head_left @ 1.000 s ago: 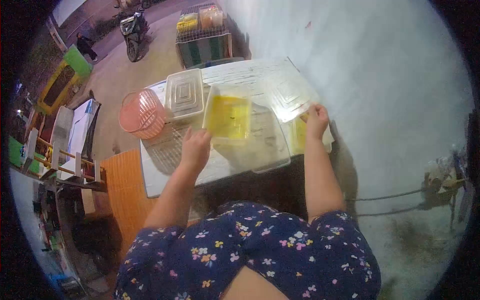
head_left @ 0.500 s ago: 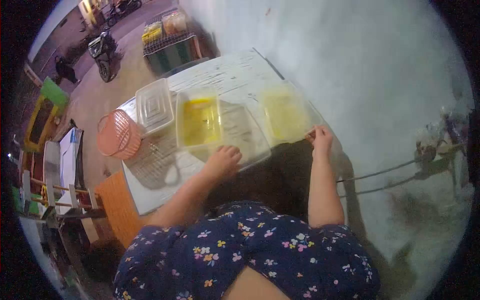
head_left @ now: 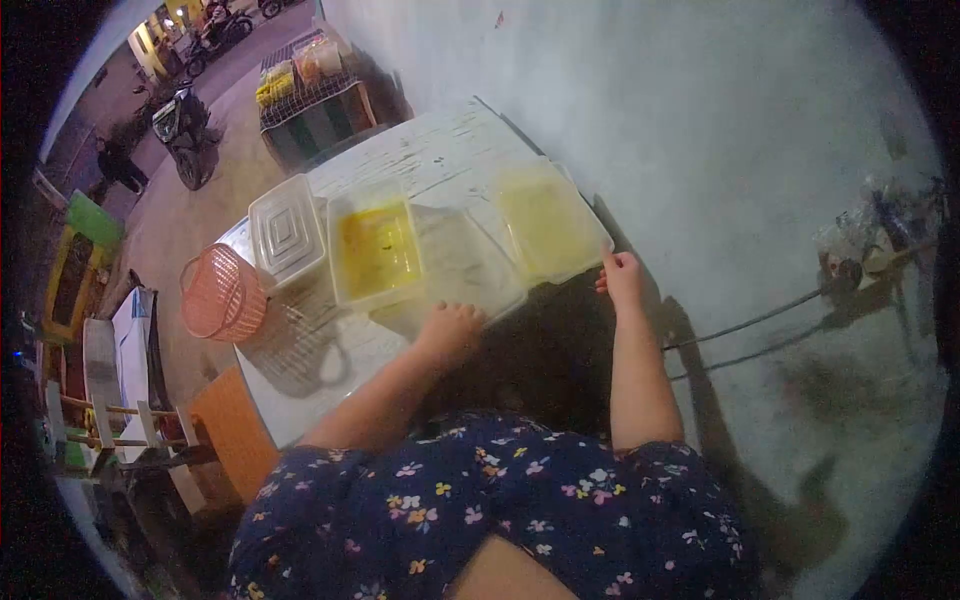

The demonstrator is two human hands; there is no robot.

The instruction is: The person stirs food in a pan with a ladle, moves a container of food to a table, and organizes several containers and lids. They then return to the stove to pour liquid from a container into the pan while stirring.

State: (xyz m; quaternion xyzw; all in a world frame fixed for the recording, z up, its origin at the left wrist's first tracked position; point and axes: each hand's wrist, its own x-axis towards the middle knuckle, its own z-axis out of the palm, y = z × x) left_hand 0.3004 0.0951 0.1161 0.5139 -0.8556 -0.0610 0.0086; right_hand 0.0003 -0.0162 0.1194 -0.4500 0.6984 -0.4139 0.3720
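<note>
My right hand [head_left: 619,278] pinches the near right corner of a translucent plastic container [head_left: 548,228] with something pale yellow in or under it. This container lies at the right side of the white table [head_left: 440,150]. My left hand [head_left: 450,328] rests at the table's near edge, fingers lying together beside a clear, flat plastic piece [head_left: 465,245]. Just beyond that hand stands an open translucent box [head_left: 378,300] with yellow liquid in its bottom. Whether my left fingers touch the clear piece cannot be made out.
A ribbed translucent lid [head_left: 290,230] and a pink woven basket [head_left: 225,295] are at the table's left. Beyond stands a mesh-topped stand [head_left: 310,100] with bagged goods. A motorbike [head_left: 182,135] is parked farther off. A pale wall [head_left: 720,130] borders the right side.
The view has turned a little, so the table and its things sit farther left. My right hand now has its thumb up at the container's corner. My left hand stays at the table's edge.
</note>
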